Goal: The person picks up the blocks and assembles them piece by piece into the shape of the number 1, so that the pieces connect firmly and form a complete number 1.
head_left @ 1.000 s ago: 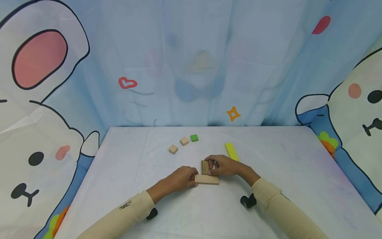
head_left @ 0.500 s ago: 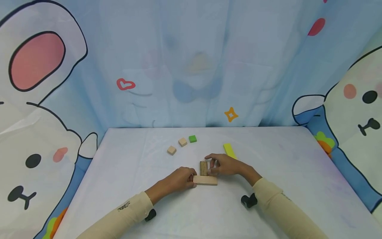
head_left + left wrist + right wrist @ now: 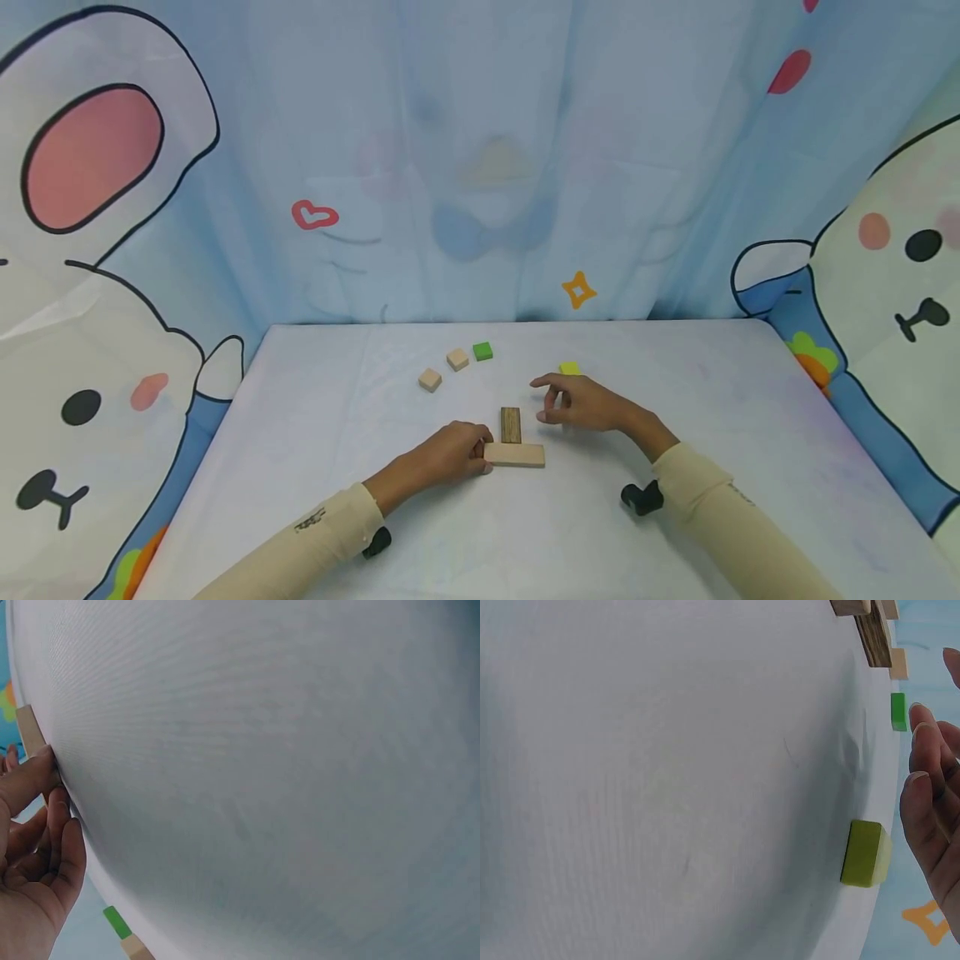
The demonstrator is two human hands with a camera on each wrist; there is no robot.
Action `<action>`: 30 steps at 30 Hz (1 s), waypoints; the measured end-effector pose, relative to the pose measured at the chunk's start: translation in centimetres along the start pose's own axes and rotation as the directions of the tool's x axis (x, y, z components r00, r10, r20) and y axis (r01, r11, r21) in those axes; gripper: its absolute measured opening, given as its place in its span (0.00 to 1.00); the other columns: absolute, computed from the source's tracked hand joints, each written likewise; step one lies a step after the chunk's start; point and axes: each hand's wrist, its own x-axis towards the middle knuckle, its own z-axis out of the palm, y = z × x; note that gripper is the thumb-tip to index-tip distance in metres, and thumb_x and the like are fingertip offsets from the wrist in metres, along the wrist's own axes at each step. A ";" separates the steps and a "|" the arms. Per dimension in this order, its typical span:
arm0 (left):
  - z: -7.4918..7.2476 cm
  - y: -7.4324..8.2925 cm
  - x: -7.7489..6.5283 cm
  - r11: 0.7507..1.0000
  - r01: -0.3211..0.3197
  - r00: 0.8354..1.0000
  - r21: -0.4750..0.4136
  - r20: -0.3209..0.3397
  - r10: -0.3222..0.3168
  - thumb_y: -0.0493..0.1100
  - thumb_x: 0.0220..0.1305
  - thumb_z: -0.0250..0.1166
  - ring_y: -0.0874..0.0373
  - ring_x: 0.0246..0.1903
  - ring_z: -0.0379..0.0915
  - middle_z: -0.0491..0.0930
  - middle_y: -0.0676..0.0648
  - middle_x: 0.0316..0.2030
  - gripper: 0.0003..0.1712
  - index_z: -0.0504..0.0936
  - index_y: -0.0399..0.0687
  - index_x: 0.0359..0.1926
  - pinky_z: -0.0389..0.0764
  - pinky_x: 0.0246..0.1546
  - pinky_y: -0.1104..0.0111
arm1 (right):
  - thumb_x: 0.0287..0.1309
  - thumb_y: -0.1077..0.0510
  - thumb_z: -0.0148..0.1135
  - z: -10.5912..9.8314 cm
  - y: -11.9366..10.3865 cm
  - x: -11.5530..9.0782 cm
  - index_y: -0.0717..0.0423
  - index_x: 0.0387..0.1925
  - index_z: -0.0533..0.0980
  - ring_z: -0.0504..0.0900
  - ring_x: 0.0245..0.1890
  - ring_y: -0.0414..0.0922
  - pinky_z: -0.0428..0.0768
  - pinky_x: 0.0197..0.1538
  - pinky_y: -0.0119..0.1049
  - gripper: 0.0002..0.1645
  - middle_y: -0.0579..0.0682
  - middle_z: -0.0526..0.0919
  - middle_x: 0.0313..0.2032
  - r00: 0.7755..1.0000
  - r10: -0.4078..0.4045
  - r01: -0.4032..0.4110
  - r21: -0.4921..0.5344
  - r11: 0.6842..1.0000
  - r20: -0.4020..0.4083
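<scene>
The left hand (image 3: 453, 452) pinches the left end of a pale wooden block (image 3: 514, 455) between thumb and fingers, and the block lies crosswise on the table. Against its far side stands or lies a dark-grained wooden block (image 3: 511, 425), pointing away to form a T; whether the two touch is hard to tell. Apart from both, to the right, the right hand (image 3: 588, 402) hovers with relaxed fingers and nothing in them. Partly hidden behind that hand is a yellow block (image 3: 570, 367), seen more fully in the right wrist view (image 3: 862, 855).
Two small pale wooden cubes (image 3: 430, 380) and a green block (image 3: 482, 351) sit toward the back of the white-covered table (image 3: 337, 375). A blue patterned curtain (image 3: 480, 167) hangs behind its far edge.
The right hand has let go of the dark wooden block and moved away to the right and back. The left hand keeps its hold on the pale block, which stays in place.
</scene>
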 end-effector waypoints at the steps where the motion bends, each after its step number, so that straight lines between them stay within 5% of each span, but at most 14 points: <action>1: 0.0 0.0 0.0 1.000 0.001 1.000 -0.004 -0.001 -0.001 0.41 0.62 0.73 0.70 0.24 0.67 0.76 0.56 0.25 0.18 0.83 0.39 0.50 0.71 0.27 0.77 | 0.62 0.47 0.68 -0.1 0.0 -0.1 0.58 0.67 0.70 0.81 0.27 0.43 0.78 0.31 0.35 0.37 0.46 0.80 0.38 1.000 0.000 0.000 0.000 1.000 -0.003; 12: 0.4 -0.3 0.0 1.000 0.002 1.000 -0.013 -0.011 -0.002 0.41 0.62 0.72 0.70 0.25 0.67 0.76 0.56 0.26 0.18 0.82 0.38 0.51 0.72 0.27 0.77 | 0.60 0.47 0.70 -2.0 1.0 -1.0 0.60 0.69 0.66 0.80 0.26 0.43 0.77 0.33 0.34 0.42 0.46 0.79 0.36 0.999 -0.002 0.002 0.004 1.000 -0.041; 30: 0.4 -0.6 0.0 1.000 -0.028 0.999 -0.002 -0.020 0.028 0.41 0.62 0.73 0.71 0.24 0.67 0.76 0.57 0.25 0.19 0.82 0.38 0.51 0.71 0.27 0.78 | 0.49 0.36 0.75 -3.7 3.3 -1.5 0.55 0.72 0.62 0.76 0.33 0.43 0.76 0.36 0.36 0.56 0.46 0.78 0.36 0.983 0.157 -0.167 -0.106 0.980 -0.092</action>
